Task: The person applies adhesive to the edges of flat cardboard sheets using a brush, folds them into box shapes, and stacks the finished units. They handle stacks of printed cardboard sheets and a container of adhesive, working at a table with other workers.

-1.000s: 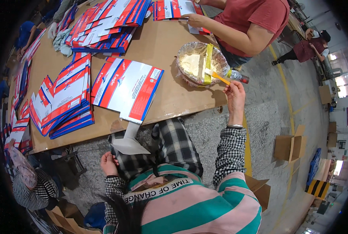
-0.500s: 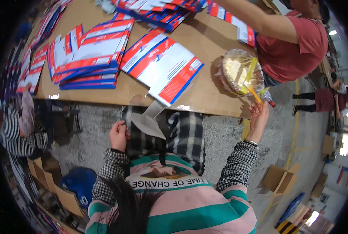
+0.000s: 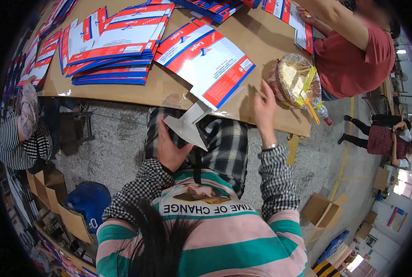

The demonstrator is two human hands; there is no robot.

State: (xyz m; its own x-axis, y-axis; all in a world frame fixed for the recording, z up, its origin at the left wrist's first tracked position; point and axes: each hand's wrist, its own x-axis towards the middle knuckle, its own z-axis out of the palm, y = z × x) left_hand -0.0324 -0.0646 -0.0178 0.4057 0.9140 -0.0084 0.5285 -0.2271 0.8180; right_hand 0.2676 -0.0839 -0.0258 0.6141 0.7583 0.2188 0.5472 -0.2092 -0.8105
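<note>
A flat red, white and blue printed carton (image 3: 206, 57) lies aslant on the cardboard-topped table. Its grey-white flap (image 3: 187, 123) sticks out past the near edge, over my lap. Close beside that flap is my left hand (image 3: 170, 150), thumb and fingers apart; whether it touches the flap is hard to tell. My right hand (image 3: 265, 113) is over the table's near edge, empty, its fingers stretched out. To its right, a brush (image 3: 311, 110) with an orange handle rests on the rim of a plastic-wrapped bowl (image 3: 294, 76) of pale paste.
Stacks of similar flat cartons (image 3: 118, 41) lie at the table's left and far side. Across the right corner, a co-worker in a red shirt (image 3: 354, 60) handles a carton strip (image 3: 291, 21). A blue stool (image 3: 89, 203) and open cardboard boxes (image 3: 325, 211) stand on the floor.
My right hand has let go of the brush and moved left, away from the bowl. My left hand has opened and moved right, up to the carton's flap.
</note>
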